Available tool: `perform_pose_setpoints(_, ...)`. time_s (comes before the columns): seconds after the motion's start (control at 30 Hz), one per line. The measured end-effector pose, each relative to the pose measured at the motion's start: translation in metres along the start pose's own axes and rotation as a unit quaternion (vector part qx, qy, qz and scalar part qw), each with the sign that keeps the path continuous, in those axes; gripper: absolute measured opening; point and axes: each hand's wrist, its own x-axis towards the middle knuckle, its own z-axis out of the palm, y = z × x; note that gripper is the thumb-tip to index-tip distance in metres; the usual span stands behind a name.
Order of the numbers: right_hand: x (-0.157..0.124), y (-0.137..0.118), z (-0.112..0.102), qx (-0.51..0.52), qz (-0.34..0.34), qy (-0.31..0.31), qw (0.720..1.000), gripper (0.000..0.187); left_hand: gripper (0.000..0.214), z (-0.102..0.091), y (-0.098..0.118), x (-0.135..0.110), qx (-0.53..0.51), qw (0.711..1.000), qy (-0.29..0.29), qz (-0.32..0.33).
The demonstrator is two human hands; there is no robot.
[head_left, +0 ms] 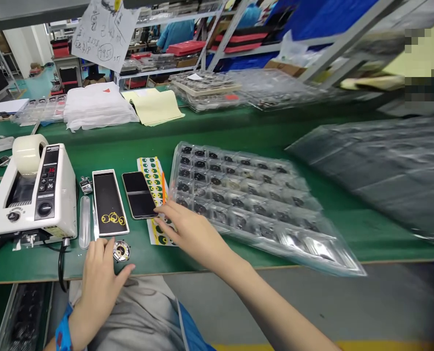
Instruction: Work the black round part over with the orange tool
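Note:
My left hand (100,273) rests near the table's front edge, fingers stretched and thumb apart. Right beside its thumb and fingertips lies a round, watch-sized part (122,251) with a metallic rim. My right hand (183,224) reaches in over a sheet of green and yellow stickers (151,168), with thumb and forefinger apart. Its forefinger tip is at the lower right corner of a dark phone (139,195); whether they touch, I cannot tell. A thin orange stick (163,187) lies on the sheet, its lower end running up to my right hand.
A white tape dispenser (58,195) stands at left. A white-rimmed black tray (109,195) holds yellow rings (112,218). Tweezers-like clear case (84,222) lies beside it. At right, a clear blister tray (238,195) carries several dark parts. Papers (96,107) and stacked trays (205,85) line the back.

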Motion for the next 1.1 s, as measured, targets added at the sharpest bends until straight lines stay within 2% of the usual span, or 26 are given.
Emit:
perform_pose_setpoints(0.07,0.004,-0.001,-0.002,-0.008,-0.002,-0.023,1.000,0.025,0.034,0.002,-0.001,0.000,-0.009,1.000,0.006,0.000)
perform_pose_setpoints(0.13,0.015,0.001,-0.007,-0.034,0.034,-0.038,0.998,0.027,0.028,0.003,-0.004,-0.001,-0.022,1.000,0.013,0.006)
perform_pose_setpoints(0.23,0.045,0.008,-0.013,-0.075,0.110,-0.047,0.990,0.028,0.031,0.002,-0.010,-0.003,-0.050,0.998,0.023,0.027)
perform_pose_setpoints(0.33,0.079,0.015,-0.014,-0.109,0.153,-0.068,0.980,0.025,0.034,0.000,-0.013,-0.005,-0.086,0.995,0.033,0.043)
perform_pose_setpoints(0.43,0.102,0.017,-0.011,-0.127,0.166,-0.097,0.973,0.024,0.037,-0.004,-0.013,-0.007,-0.124,0.991,0.047,0.026)
perform_pose_setpoints(0.53,0.109,0.018,-0.007,-0.133,0.174,-0.118,0.969,0.027,0.035,-0.009,-0.011,-0.010,-0.171,0.983,0.058,-0.016)
perform_pose_setpoints(0.6,0.108,0.019,-0.004,-0.131,0.175,-0.124,0.968,0.032,0.035,-0.010,-0.009,-0.012,-0.264,0.958,0.064,-0.089)
perform_pose_setpoints(0.7,0.105,0.018,0.000,-0.118,0.175,-0.122,0.970,0.035,0.037,-0.012,-0.005,-0.013,-0.435,0.872,0.073,-0.215)
perform_pose_setpoints(0.8,0.105,0.016,0.005,-0.098,0.182,-0.113,0.972,0.032,0.036,-0.014,-0.001,-0.007,-0.515,0.811,0.084,-0.265)
perform_pose_setpoints(0.93,0.111,0.018,0.003,-0.062,0.197,-0.098,0.974,0.031,0.040,-0.018,0.000,0.001,-0.575,0.765,0.090,-0.276)
perform_pose_setpoints(1.03,0.106,0.023,-0.018,-0.020,0.198,-0.077,0.977,0.015,0.040,-0.019,-0.002,0.001,-0.595,0.748,0.106,-0.274)
perform_pose_setpoints(1.1,0.092,0.024,-0.034,0.012,0.197,-0.052,0.979,0.016,0.031,-0.020,-0.003,0.001,-0.596,0.743,0.111,-0.282)
